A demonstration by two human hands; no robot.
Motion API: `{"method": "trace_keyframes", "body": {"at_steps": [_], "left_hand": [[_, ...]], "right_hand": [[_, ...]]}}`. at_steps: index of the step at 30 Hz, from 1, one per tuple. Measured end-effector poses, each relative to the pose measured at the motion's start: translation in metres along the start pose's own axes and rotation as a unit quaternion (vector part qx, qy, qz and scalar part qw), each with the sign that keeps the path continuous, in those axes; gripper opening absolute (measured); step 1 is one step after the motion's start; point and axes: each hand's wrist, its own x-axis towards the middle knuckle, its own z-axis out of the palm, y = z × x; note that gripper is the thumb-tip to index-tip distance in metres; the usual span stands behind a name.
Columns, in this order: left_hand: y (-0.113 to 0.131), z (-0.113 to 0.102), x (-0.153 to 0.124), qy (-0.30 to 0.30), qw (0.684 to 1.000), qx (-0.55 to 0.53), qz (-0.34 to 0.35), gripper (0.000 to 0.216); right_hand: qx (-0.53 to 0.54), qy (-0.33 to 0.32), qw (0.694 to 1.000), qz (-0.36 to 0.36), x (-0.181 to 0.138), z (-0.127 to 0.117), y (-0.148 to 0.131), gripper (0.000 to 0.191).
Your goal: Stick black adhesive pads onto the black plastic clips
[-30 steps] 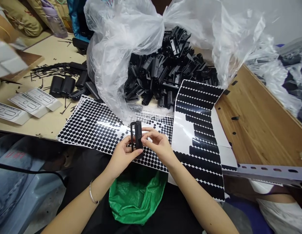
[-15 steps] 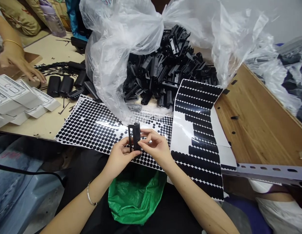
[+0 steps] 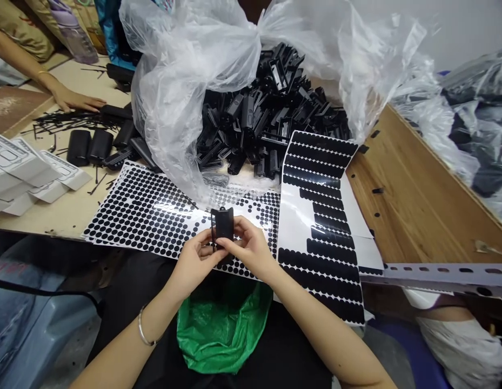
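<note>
Pinching a black plastic part upright, a worker's L hand gripped its lower end betw. thumb & fingers while the R hand clasped the R side, thumb in front, fingers behind. The pc. was held just above the nr. edge of a sheet of black dots, w/ a sheet of black strips to the R & a green bag below. Beyond lay a heap of black parts, partly ringed by clear plastic. Far L, a co-worker's hand was nr. thin black sticks; white boxes sat closer in.
</note>
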Motion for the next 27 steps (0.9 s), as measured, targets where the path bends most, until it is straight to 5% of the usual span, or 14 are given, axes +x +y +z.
{"method": "trace_keyframes", "body": {"at_steps": [5, 8, 11, 13, 15, 18, 27], "left_hand": [[0.004, 0.002, -0.006, -0.023, 1.000, -0.019, 0.003, 0.044], [0.004, 0.000, -0.008, 0.000, 1.000, -0.016, -0.006, 0.046], [0.003, -0.002, -0.009, 0.006, 0.999, -0.017, -0.026, 0.046], [0.002, -0.002, -0.009, -0.008, 0.999, -0.025, -0.046, 0.046], [0.001, 0.000, -0.010, -0.022, 0.998, -0.034, -0.053, 0.044], [-0.001, 0.004, -0.010, -0.044, 0.997, -0.041, -0.054, 0.042], [-0.005, 0.010, -0.006, -0.032, 0.999, -0.001, -0.042, 0.041]], "right_hand": [[-0.133, -0.053, 0.987, -0.067, 0.005, -0.020, -0.015, 0.021], [-0.230, 0.085, 0.965, -0.091, 0.007, -0.060, -0.025, 0.023], [-0.396, 0.265, 0.878, -0.050, -0.001, -0.117, -0.028, 0.021], [-0.495, 0.301, 0.813, 0.055, -0.013, -0.153, -0.026, 0.016], [-0.530, 0.293, 0.783, 0.141, -0.026, -0.180, -0.022, 0.014], [-0.534, 0.256, 0.792, 0.149, -0.038, -0.198, -0.015, 0.020], [-0.530, 0.266, 0.794, 0.137, -0.033, -0.195, -0.012, 0.017]]}}
